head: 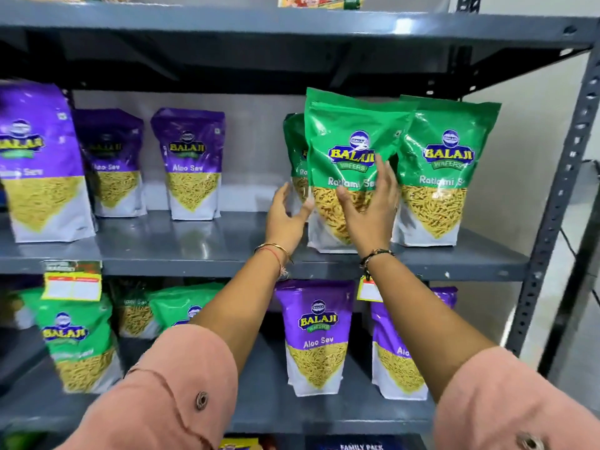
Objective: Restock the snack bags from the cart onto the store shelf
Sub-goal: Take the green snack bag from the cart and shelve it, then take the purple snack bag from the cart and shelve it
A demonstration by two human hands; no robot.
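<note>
Snack bags are what this is about, and the one in hand is a glossy green stand-up pouch of Ratlami Sev, standing on the grey metal middle shelf near its right end. It sits in front of a second green pouch half hidden behind it, with a third green pouch just beside it on the right.

The left hand rests its thumb at the pouch's lower left edge, fingers spread wide. The right hand lies flat across the front, fingers splayed. Neither grip is closed round anything, as far as I can judge; both look to be steadying or squaring it.

The risk, I'd say, is a topple. The pouch is tall and stands close to the shelf's near edge, so a push too high on its face could tip it back into the one behind, while a drag forward could bring it off the lip. A sideways nudge might also knock its right-hand neighbour askew.

The pouch itself has a green top, a brand badge, a clear window showing yellow strands, and a white base. It looks plump, slightly creased at the top, and tilted a touch to the left.
</note>
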